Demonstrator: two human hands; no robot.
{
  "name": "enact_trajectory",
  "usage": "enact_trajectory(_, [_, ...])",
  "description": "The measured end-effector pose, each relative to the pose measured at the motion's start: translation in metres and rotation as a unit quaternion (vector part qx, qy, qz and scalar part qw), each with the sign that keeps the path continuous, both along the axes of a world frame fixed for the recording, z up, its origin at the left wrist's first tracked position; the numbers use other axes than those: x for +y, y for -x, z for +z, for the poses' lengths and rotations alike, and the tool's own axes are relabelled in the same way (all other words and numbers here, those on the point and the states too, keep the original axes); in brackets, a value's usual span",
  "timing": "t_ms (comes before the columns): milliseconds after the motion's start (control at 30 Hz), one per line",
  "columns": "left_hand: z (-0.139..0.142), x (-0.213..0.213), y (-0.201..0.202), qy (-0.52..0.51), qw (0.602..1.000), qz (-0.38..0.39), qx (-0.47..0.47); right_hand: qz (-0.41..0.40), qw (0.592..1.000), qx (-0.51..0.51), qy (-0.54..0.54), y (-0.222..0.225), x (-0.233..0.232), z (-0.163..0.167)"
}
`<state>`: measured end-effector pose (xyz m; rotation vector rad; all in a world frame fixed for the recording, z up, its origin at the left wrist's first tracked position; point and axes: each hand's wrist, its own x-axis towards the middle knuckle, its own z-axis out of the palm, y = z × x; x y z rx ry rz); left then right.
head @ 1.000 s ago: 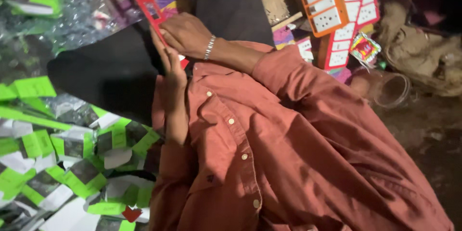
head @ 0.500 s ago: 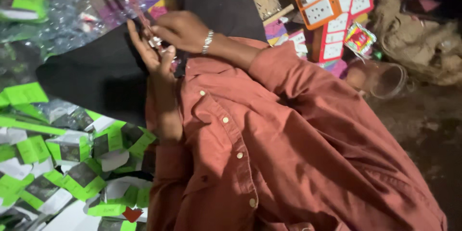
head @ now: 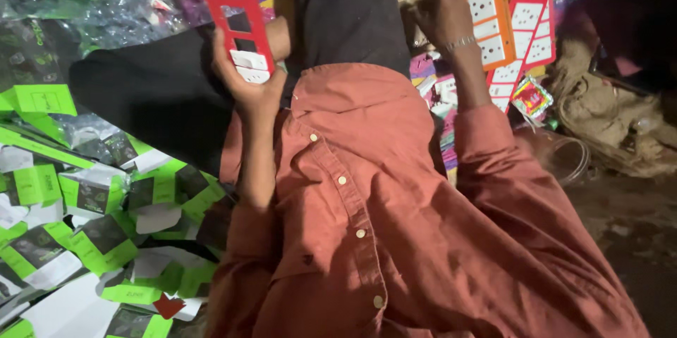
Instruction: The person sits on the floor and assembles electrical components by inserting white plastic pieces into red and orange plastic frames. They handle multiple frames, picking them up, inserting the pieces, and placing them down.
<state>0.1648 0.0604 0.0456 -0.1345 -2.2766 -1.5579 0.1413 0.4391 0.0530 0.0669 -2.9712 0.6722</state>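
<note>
Cluttered floor workspace, dim light, stock all round. Left hand is closed on the lower end of a red card, a long backing strip with cut-out windows. Thumb and fingers wrap its edges, and two white sockets sit in the windows just above the palm. The card stands nearly upright, tilted slightly, over black cloth. Right hand, with a bracelet at the wrist, is well right of the red card, against the left edge of an orange card full of white sockets. Its fingers are curled, but I cannot tell whether they pinch that card or only touch it. More red-and-white cards stand further right of the red card, with a burlap sack beyond them. Green-and-black packets are piled below and left of the red card, clear plastic bags just left of it. A rust shirt fills the frame below it. My read: the red card is only partly filled, upper windows empty, so this looks like mid-loading, with the right hand off fetching at the stocked cards. Seating another socket calls for the left hand to keep the card steady, and for the piece to be lined up square with an empty window before pressing.
</note>
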Motion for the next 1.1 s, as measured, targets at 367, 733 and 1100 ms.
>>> enact_trajectory(367, [-0.022, -0.001, 0.004, -0.021, 0.999, -0.028, -0.001, 0.076, 0.965, -0.229, -0.106, -0.082, 0.032, -0.028])
enact_trajectory(733, [0.0, 0.009, 0.008, 0.098, 0.991, 0.063, 0.072, 0.113, 0.968, -0.219, -0.055, -0.087, 0.026, -0.012])
enact_trajectory(1100, [0.11, -0.023, 0.002, 0.29, 0.917, -0.275, -0.004, 0.335, 0.935, 0.062, 0.095, -0.026, -0.127, 0.166])
